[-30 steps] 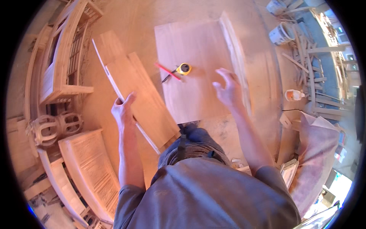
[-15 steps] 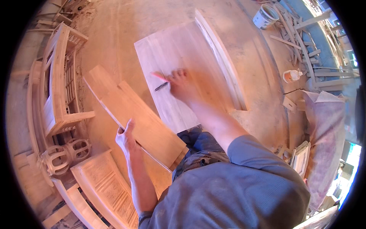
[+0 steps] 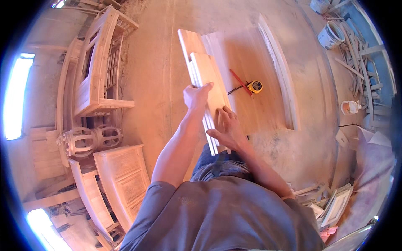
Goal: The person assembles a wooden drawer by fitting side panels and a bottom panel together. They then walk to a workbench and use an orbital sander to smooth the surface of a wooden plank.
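Stacked wooden boards [image 3: 213, 75], with stepped far ends, are held up in front of me at a steep tilt. My left hand [image 3: 197, 96] is closed round their left edge, thumb on the upper face. Lower down, my right hand [image 3: 229, 127] grips the boards from the right side, its thumb reaching across them. Behind them lies a wide wooden panel [image 3: 268, 104], partly covered by the boards. On this panel rest a yellow tape measure [image 3: 254, 87], a red pencil [image 3: 240, 81] and a dark pen [image 3: 237, 89], close together.
A long wooden strip [image 3: 279, 71] runs along the panel's right side. Wooden furniture frames [image 3: 94, 62], round slatted pieces [image 3: 81, 141] and a carved panel [image 3: 123, 180] stand at left. At right are a white bucket [image 3: 331, 35], scrap wood [image 3: 356, 62] and a plastic jug [image 3: 350, 107].
My right hand has left the pencil and pen on the panel and taken hold of the boards. The boards have swung right and been turned more upright. The tape measure now shows.
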The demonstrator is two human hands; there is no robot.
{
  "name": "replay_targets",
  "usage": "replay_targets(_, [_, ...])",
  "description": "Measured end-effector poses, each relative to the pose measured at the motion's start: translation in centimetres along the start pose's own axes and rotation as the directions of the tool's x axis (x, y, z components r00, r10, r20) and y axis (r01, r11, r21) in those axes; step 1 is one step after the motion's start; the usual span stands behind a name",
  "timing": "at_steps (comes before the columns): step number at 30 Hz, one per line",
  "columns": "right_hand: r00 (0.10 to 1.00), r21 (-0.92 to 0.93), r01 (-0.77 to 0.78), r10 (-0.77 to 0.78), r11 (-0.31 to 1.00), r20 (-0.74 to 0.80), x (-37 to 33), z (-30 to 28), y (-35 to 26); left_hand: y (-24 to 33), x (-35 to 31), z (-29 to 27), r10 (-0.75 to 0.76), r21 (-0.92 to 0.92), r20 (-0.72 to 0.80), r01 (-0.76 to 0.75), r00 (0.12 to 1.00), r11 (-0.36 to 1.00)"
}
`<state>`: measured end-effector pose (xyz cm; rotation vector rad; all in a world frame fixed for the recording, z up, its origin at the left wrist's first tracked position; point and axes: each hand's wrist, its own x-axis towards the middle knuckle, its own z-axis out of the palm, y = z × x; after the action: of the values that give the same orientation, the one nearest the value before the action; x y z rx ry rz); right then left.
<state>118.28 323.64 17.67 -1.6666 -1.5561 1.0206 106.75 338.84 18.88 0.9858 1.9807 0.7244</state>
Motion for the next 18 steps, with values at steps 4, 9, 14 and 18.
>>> replay_targets(4, [0.999,0.066,-0.043,0.043,0.997,0.002,1.1,0.9,1.0,1.9,0.0,2.6,0.043,0.233,0.028,-0.048,0.999,0.971])
replay_targets(9, [0.992,0.497,-0.119,0.124,0.859,0.024,1.4,0.8,3.9,1.1,0.3,4.8,0.154,-0.032,0.073,-0.152,0.985,0.988])
replay_targets(14, [0.899,0.25,-0.423,0.439,0.871,-0.007,0.5,-2.1,3.5,-0.2,1.4,3.4,0.141,-0.076,0.351,-0.122,0.926,0.99])
replay_targets(18, [0.852,0.625,-0.453,0.516,0.636,0.093,0.8,-2.3,1.7,-4.6,5.5,1.4,0.193,-0.091,0.478,-0.17,0.857,0.981])
